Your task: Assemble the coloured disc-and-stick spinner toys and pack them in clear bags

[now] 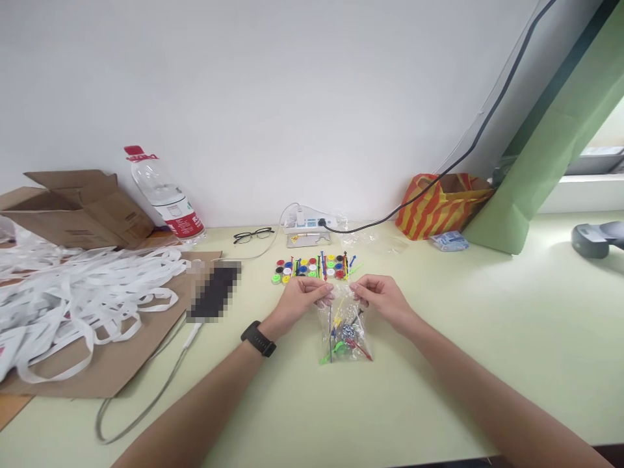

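The left hand (pixel 305 294) and right hand (pixel 383 298) are pinching the top of a crinkled, transparent plastic bag (pixel 363 331) containing a slender blue stick (pixel 330 335).

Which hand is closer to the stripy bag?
Right. The right hand is in front and to the left of the stripy bag; the left hand is farther left.

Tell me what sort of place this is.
Probably a makeshift indoor workspace, perhaps in a home or small workshop: a clear bag, coloured discs in rows and, on the same table, everyday glasses suggest it.
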Available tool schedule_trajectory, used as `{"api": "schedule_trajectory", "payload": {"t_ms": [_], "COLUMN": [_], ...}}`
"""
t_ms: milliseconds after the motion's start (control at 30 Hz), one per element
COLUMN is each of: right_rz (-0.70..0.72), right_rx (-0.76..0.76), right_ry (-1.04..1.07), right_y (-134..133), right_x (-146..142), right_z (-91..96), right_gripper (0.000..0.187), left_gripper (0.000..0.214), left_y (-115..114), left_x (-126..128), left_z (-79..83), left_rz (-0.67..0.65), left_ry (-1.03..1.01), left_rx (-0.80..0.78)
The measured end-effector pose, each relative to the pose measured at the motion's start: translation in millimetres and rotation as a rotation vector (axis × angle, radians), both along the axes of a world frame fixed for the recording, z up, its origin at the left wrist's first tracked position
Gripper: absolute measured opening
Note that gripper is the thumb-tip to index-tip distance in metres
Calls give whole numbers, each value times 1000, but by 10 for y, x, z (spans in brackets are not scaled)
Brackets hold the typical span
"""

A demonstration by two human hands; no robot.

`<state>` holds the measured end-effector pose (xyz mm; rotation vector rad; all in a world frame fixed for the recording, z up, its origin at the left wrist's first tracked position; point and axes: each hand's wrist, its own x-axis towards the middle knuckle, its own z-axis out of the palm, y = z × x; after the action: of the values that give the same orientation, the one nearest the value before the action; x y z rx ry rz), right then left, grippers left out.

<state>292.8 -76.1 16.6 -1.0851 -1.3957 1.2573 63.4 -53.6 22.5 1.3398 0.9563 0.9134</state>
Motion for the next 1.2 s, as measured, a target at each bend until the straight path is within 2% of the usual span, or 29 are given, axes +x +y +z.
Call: {"api": "schedule_trajectory", "payload": {"t_ms": [433, 600, 733, 800, 967, 1067, 1200], "right_rz": [-35, 96, 97, 88, 96, 130, 154], "right_rx": [-16, -39, -58, -62, -57, -62, -66], "right_ry": [37, 15, 24, 37, 28, 22, 9], "right_y": [40, 20, 22, 20, -13, -33, -29], "right_x": [62, 67, 73, 67, 12, -15, -16], "right_z": [25, 50, 37, 30, 31, 31, 19], "right_gripper": [40, 36, 36, 36, 36, 36, 37], "left_gripper": [33, 32, 32, 31, 33, 28, 28], "left_y": [27, 51, 60, 34, -82, -113, -105], "left_x": [12, -8, -20, -6, 69, 101, 115], "left_z": [-2, -12, -13, -1, 43, 50, 29], "left_rz": [74, 122, 141, 108, -71, -92, -94], "left_ry": [-84, -109, -102, -101, -23, 8, -1], "left_rx": [-4, 18, 29, 30, 58, 117, 121]}}
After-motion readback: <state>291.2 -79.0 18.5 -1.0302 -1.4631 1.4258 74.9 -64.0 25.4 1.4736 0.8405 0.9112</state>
